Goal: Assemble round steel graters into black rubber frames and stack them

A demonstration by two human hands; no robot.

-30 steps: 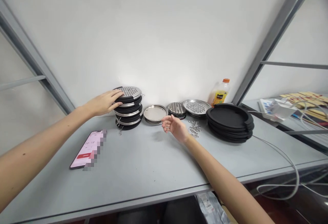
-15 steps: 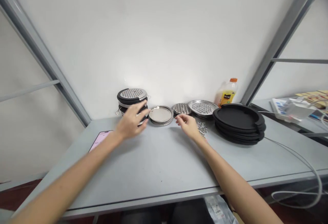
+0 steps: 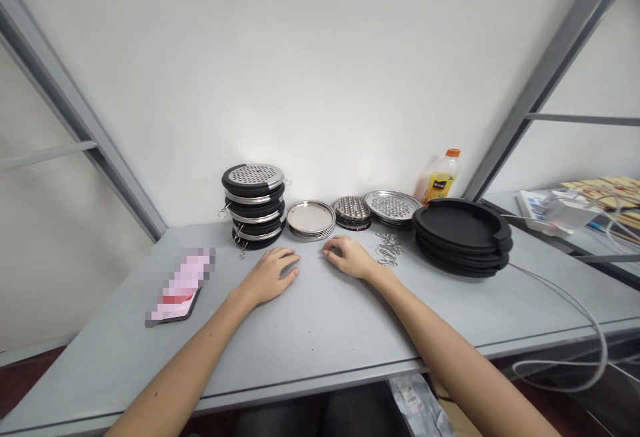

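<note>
My left hand point(image 3: 270, 276) rests palm-down on the grey table, fingers loosely stretched and thumb apart, holding nothing. Across a small gap, my right hand point(image 3: 349, 256) also lies on the table, fingers loosely bent with nothing visible in them. Behind the left hand stands a stack of black-rimmed round graters point(image 3: 255, 200) with small wire hooks at their sides. Smooth round metal plates point(image 3: 311, 217) are piled behind the gap. Further right come small grater discs point(image 3: 353, 208), wider grater discs point(image 3: 393, 206), loose metal hooks point(image 3: 389, 248) and stacked black round holders point(image 3: 460, 227).
A pixelated phone point(image 3: 183, 284) lies at the left. A bottle with an orange cap point(image 3: 441, 179) stands against the white wall point(image 3: 320, 77). A pale cable point(image 3: 565, 290) trails off the right side. Grey metal posts point(image 3: 540, 84) frame the table on both sides.
My left hand has come away from the grater stack and down onto the table. My right hand has drawn back slightly towards me, and the hooks show more fully.
</note>
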